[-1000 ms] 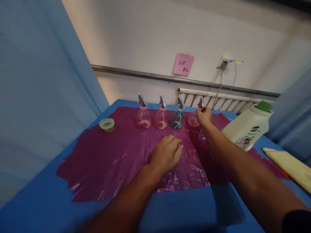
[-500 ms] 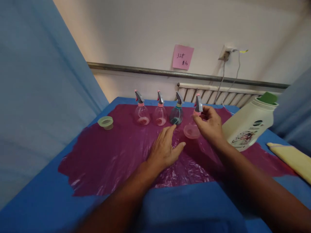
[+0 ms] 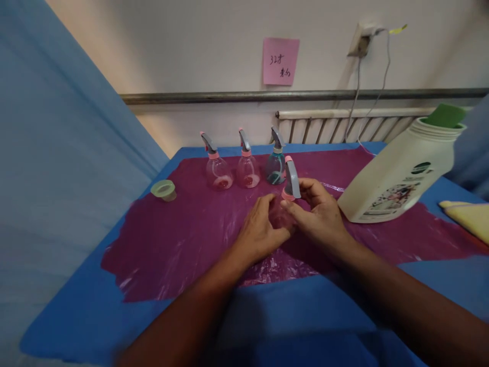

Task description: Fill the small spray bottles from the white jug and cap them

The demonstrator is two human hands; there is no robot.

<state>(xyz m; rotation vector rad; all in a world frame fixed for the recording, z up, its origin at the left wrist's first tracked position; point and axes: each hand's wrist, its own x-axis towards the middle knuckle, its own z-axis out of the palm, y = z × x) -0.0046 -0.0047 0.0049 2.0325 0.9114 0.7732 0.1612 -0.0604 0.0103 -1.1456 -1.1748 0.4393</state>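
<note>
Spray bottle [image 3: 289,195] with pink collar sits between my hands; my right hand [image 3: 323,211] pinches it just below the collar. My left hand [image 3: 260,229] curves around its left side, contact unclear.

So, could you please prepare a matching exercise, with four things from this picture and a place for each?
1. Nearest spray bottle
2. Paper note
3. Small green cup
4. Large cream container

A. On the wall
B. Between the left hand and right hand
C. Farther right than both hands
D. Near the left edge of the purple sheet

Pairs: 1-B, 2-A, 3-D, 4-C
</note>
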